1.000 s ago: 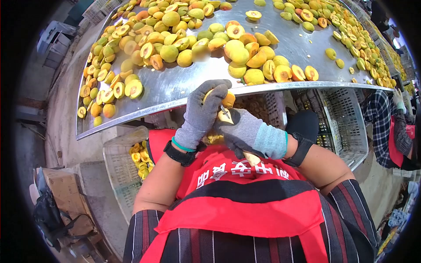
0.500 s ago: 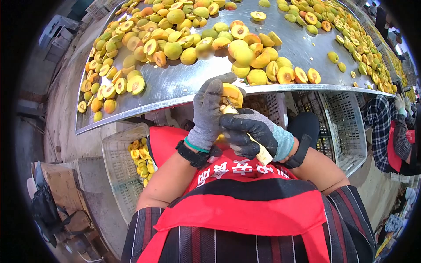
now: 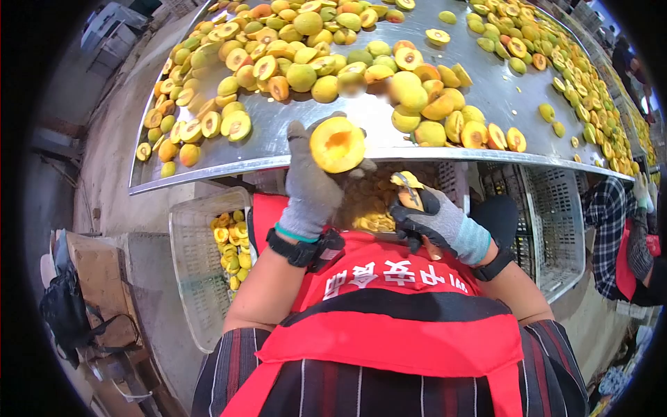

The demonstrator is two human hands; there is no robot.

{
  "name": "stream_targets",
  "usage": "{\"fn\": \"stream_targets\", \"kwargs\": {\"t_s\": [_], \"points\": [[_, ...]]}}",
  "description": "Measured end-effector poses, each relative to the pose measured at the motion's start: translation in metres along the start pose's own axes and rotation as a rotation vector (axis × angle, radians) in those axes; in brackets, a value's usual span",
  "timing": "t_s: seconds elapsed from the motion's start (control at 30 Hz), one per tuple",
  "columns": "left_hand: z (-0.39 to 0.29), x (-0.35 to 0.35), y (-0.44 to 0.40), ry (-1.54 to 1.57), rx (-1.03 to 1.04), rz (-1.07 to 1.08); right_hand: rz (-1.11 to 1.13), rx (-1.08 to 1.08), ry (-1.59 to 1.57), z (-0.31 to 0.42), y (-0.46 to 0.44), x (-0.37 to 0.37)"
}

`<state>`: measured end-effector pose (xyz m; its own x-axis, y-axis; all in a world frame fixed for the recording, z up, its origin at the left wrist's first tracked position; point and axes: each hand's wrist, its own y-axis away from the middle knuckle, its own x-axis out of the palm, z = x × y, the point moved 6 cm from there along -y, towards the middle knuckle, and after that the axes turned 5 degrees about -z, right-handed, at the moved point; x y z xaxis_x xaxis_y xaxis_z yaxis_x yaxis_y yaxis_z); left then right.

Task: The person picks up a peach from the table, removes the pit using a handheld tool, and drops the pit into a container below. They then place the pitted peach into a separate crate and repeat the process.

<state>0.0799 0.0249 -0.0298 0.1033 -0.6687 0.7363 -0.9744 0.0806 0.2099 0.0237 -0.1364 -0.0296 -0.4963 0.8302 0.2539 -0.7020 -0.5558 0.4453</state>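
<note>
Probably soft, juice-slick fruit half (image 3: 338, 144): best cupped lightly from behind, cut face (image 3: 322, 153) clear. Left hand (image 3: 308, 170) cradles it; right hand (image 3: 439, 219) grips wooden-handled tool (image 3: 411, 200).

Tabletop (image 3: 267, 142): glossy metal (bright glare). Crate (image 3: 189, 278): plastic. Apron (image 3: 389, 340): matt cloth. Fruit half (image 3: 338, 144): smooth.

The sheet-metal worktable (image 3: 497, 115) carries fruit, many pieces halved, probably yellow peaches (image 3: 301, 77): a heap (image 3: 266, 67) at 10 o'clock, an adjoining cluster (image 3: 438, 108) at 5, a lone half (image 3: 438, 36) at 1, and a bank (image 3: 589, 104) at 3.
</note>
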Motion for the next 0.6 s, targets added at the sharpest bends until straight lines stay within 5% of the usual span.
{"fn": "stream_targets", "kwargs": {"t_s": [0.1, 0.17, 0.23, 0.27, 0.33, 0.43, 0.57, 0.6], "points": [[-0.050, -0.033, 0.028, -0.241, 0.183, -0.036, -0.064, 0.052, -0.055, -0.014, -0.002, -0.014], [-0.106, -0.072, 0.062, -1.317, 0.716, -0.244, -0.107, 0.003, 0.122, -0.013, -0.003, -0.021], [-0.143, -0.078, 0.086, -1.354, 0.320, -0.430, -0.152, 0.089, 0.074, -0.021, -0.004, -0.024], [-0.159, -0.089, 0.087, -1.361, 0.320, -0.434, -0.178, 0.029, 0.258, -0.022, -0.006, -0.027], [-0.187, -0.108, 0.083, -1.892, 0.330, -0.561, -0.198, -0.037, 0.447, -0.029, -0.013, -0.028], [-0.203, -0.112, 0.025, -1.902, 0.507, -0.468, -0.272, 0.011, 0.351, -0.045, -0.014, -0.029], [-0.177, -0.136, -0.058, -1.902, 0.085, -0.538, -0.243, 0.041, 0.041, -0.040, -0.007, -0.034], [-0.168, -0.126, -0.065, -1.987, 0.243, -0.411, -0.166, 0.062, 0.013, -0.038, -0.005, -0.036]]}}
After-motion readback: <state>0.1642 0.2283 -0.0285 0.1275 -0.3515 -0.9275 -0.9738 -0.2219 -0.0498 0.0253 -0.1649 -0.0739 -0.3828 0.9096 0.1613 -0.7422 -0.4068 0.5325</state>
